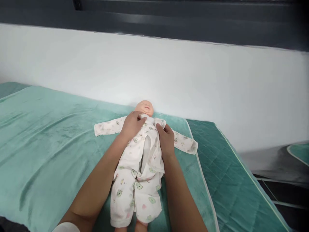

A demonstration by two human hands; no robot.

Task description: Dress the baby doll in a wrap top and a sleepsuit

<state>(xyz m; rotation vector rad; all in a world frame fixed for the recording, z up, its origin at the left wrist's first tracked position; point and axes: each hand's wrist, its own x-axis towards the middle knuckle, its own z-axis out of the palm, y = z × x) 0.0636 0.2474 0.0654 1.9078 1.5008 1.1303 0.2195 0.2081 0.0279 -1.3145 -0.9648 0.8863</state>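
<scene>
A baby doll lies face up, its head toward the wall. It wears a white baby shirt printed with small animals, sleeves spread to both sides. The shirt's front gapes open below the chest. Matching printed pants cover its legs, and bare lower legs show at the bottom. My left hand is at the collar just below the chin, its thumb and fingers closed on the shirt cloth, fingertips partly hidden. On the other side of the chest, my right hand pinches the shirt's loose front edge, which is folded up.
Under the doll is a light green blanket with wrinkles and a pale edge. A darker green quilted mattress cover extends beyond it to the right. A white wall stands right behind the doll's head. Another green padded edge shows at far right.
</scene>
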